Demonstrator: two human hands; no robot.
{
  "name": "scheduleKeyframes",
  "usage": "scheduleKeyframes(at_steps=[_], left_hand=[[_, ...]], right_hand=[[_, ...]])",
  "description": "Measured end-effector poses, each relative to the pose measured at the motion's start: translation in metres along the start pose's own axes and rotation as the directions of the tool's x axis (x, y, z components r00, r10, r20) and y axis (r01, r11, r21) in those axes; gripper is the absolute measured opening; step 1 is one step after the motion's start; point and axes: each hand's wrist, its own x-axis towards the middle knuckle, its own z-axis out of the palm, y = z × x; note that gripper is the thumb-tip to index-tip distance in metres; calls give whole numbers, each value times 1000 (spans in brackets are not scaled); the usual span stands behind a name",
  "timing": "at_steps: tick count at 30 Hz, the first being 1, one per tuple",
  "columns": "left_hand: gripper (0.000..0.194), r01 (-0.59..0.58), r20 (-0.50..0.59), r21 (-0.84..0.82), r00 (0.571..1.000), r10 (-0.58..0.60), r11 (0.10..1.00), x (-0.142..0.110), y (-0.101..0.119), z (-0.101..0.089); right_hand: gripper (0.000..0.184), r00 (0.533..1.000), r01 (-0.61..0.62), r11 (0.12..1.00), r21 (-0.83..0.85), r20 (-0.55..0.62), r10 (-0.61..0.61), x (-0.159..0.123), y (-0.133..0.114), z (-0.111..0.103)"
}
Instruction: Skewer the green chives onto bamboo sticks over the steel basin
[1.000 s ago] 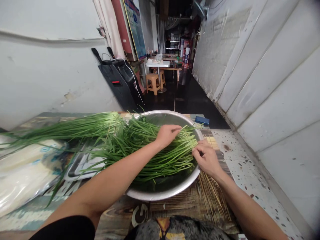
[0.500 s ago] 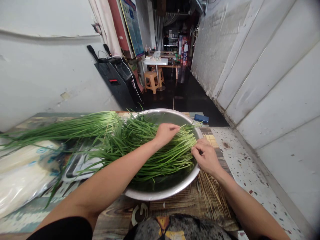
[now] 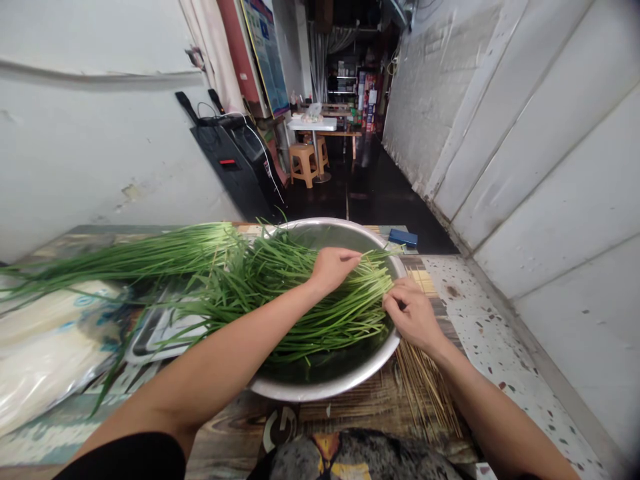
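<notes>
Long, thin green stalks (image 3: 345,320) lie left to right in a round silver metal basin (image 3: 330,391), pale ends toward the nearer, curled right hand (image 3: 413,313) (whether gripping, I cannot tell); the left hand (image 3: 333,269) pinches stalks.

Soft, fairly even light fills the space around the large round silver metal basin (image 3: 325,392), its source hard to tell. A bright sheen runs along the basin's rim, and shadow pools inside it beneath the long thin green stalks (image 3: 345,327), which look reasonably sharp. Left of the basin, the shiny clear plastic bag of pale contents (image 3: 45,363) shows glare and smears into blur. Well beyond the basin, the glossy black floor (image 3: 373,193) carries faint reflections before deep gloom. Right of the basin, the white panelled wall (image 3: 540,167) is bright, stretched aslant by wide-angle distortion and darkened at its upper corner.
</notes>
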Motion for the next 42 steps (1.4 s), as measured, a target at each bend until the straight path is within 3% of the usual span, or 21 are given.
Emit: scheduleKeyframes(at_steps=[15, 31, 42], left_hand=[[19, -15, -12, 7, 1000, 15, 1000, -1, 0, -1], [17, -106, -60, 86, 992, 112, 991, -4, 2, -1], [17, -3, -50, 29, 999, 4, 1000, -3, 1, 0]], right_hand=[[33, 1000, 4, 1000, -13, 12, -3, 0, 0, -1], [33, 1000, 7, 1000, -20, 24, -7, 0, 1, -1], [32, 999, 10, 1000, 8, 32, -11, 1, 1, -2]])
